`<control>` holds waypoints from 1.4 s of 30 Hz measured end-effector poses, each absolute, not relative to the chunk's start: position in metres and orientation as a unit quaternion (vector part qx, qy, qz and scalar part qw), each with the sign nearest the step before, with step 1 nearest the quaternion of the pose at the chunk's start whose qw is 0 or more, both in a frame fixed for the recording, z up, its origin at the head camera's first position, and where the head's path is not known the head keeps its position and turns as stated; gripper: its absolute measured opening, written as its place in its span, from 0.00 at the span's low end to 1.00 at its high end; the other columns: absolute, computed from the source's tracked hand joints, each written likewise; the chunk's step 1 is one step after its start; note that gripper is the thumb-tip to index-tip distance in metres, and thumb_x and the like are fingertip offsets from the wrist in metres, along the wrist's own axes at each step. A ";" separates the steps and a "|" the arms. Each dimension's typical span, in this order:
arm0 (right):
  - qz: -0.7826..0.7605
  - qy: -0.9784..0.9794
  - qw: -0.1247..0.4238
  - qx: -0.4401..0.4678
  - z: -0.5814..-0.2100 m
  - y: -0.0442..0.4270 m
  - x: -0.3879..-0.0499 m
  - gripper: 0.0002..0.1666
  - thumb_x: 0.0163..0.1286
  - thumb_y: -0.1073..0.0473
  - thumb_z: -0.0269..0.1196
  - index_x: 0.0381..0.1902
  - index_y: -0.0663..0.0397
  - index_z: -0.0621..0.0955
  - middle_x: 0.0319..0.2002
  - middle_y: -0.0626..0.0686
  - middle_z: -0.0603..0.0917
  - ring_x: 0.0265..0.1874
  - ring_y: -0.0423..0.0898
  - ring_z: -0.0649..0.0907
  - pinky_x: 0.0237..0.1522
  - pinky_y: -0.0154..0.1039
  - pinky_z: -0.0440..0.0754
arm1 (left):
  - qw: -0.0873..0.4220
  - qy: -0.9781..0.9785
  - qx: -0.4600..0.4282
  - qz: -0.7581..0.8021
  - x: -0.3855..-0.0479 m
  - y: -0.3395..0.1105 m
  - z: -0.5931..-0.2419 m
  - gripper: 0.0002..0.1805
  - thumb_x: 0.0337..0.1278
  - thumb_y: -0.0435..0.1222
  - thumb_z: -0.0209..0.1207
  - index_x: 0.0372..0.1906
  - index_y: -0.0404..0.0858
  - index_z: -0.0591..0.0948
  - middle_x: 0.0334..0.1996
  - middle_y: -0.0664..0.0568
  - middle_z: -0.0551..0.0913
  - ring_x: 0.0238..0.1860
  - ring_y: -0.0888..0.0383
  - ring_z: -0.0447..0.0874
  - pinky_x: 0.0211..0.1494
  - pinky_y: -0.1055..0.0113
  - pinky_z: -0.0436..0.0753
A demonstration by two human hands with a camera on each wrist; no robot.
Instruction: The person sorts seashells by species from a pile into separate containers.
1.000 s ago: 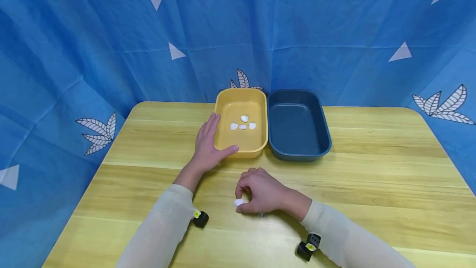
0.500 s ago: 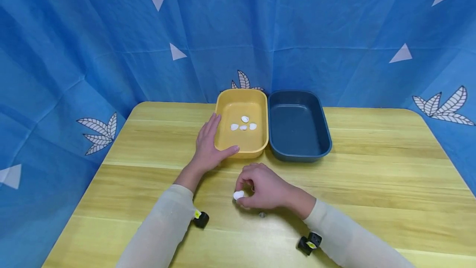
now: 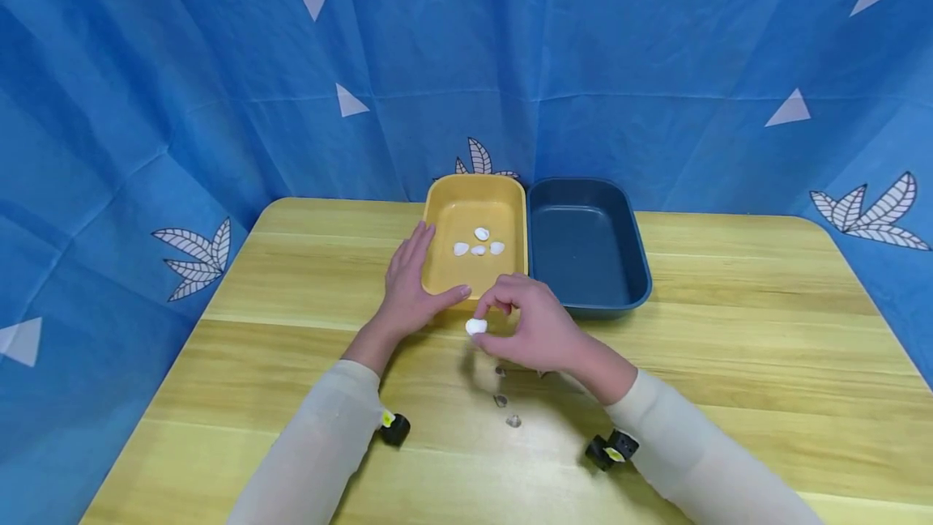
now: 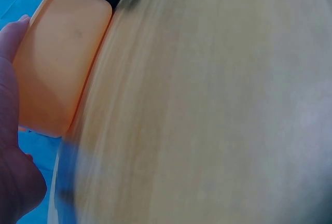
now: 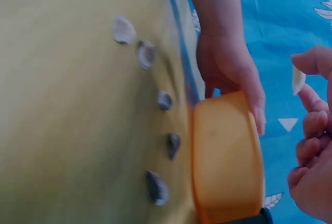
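Observation:
In the head view, my right hand (image 3: 535, 326) pinches a white shell (image 3: 476, 326) between thumb and fingers, just in front of the yellow tray (image 3: 466, 286). My left hand (image 3: 408, 290) rests on that tray's left side, fingers straight along the wall and thumb at the front rim. Several white shells (image 3: 482, 233) lie inside the tray. The right wrist view shows the pinched shell (image 5: 298, 80) edge-on, with several small shells (image 5: 147, 54) on the table; some look darker. The left wrist view shows the tray's outer wall (image 4: 59, 53) beside my left hand (image 4: 10, 105).
A dark blue tray (image 3: 589, 306) stands against the yellow tray's right side. Small dark shells (image 3: 513, 420) lie on the wooden table (image 3: 729, 330) below my right hand. A blue patterned curtain (image 3: 619, 39) hangs behind and to the left and right.
My right hand has lifted the white shell and moved away from me toward the yellow tray, uncovering small dark shells on the table. My left hand has stayed at the tray.

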State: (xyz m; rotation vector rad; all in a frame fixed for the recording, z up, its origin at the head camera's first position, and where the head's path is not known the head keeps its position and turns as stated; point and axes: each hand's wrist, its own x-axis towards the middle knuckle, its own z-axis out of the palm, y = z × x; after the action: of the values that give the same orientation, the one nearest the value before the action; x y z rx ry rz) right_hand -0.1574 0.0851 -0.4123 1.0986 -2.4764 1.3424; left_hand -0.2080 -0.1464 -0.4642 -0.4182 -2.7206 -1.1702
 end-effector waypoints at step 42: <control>0.452 -0.868 0.101 0.181 -0.414 0.060 -0.252 0.14 0.58 0.51 0.75 0.34 0.52 0.84 0.27 0.57 0.72 0.28 0.49 0.71 0.32 0.42 0.64 | 0.074 -0.904 -0.144 -0.396 -0.209 -0.148 -0.465 0.60 0.49 0.62 0.67 0.81 0.48 0.48 0.80 0.56 0.41 0.77 0.42 0.40 0.73 0.42 0.42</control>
State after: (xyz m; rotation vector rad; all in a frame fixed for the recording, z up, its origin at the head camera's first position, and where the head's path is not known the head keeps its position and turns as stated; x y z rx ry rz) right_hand -0.2515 0.0599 -0.4138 0.5358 -2.5630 1.3346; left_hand -0.2088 -0.1477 -0.4654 -0.4315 -2.7129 -1.1871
